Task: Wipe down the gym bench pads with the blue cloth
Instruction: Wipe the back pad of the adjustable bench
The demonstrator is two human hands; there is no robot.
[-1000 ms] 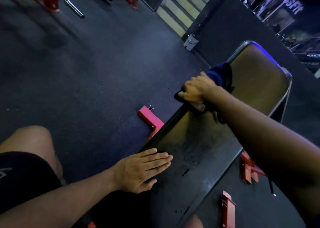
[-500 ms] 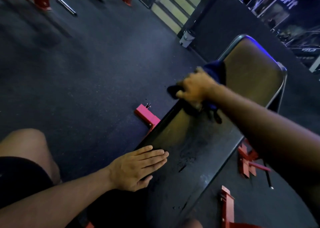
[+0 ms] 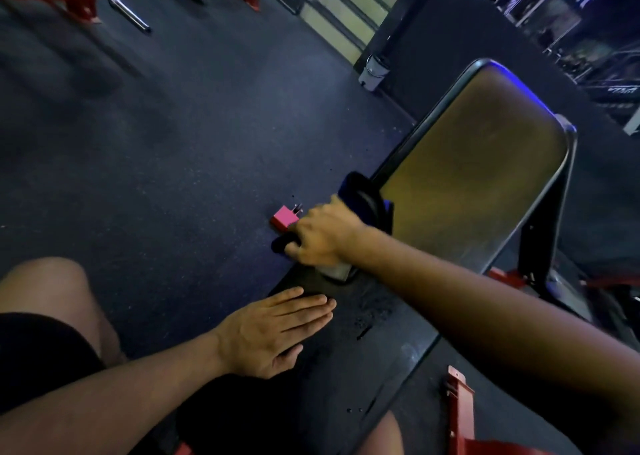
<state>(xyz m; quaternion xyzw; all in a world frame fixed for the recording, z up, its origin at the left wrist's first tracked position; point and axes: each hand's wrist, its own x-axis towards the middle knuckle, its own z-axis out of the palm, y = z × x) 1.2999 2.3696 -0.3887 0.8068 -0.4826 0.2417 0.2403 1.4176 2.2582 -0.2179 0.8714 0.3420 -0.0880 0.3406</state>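
I sit astride a black gym bench. Its flat seat pad (image 3: 374,347) runs from my lap toward the raised back pad (image 3: 474,177), which catches a yellowish sheen. My right hand (image 3: 322,236) grips the blue cloth (image 3: 363,200) at the joint between the two pads, at the left edge of the bench, with the cloth bunched up above my knuckles. My left hand (image 3: 277,330) rests flat on the seat pad's left side, fingers straight and together. Dark specks and wet marks dot the seat pad near my left fingertips.
Red frame parts of the bench show beside it: a foot (image 3: 285,217) just left of my right hand and a bracket (image 3: 459,406) at the lower right. Dark rubber floor (image 3: 173,150) spreads to the left. Steps (image 3: 349,11), a barbell (image 3: 128,11) and red racks lie far off.
My right hand has slid the cloth leftward and toward me, down from the back pad's lower corner to the bench's left edge. My left hand stays flat on the seat pad.
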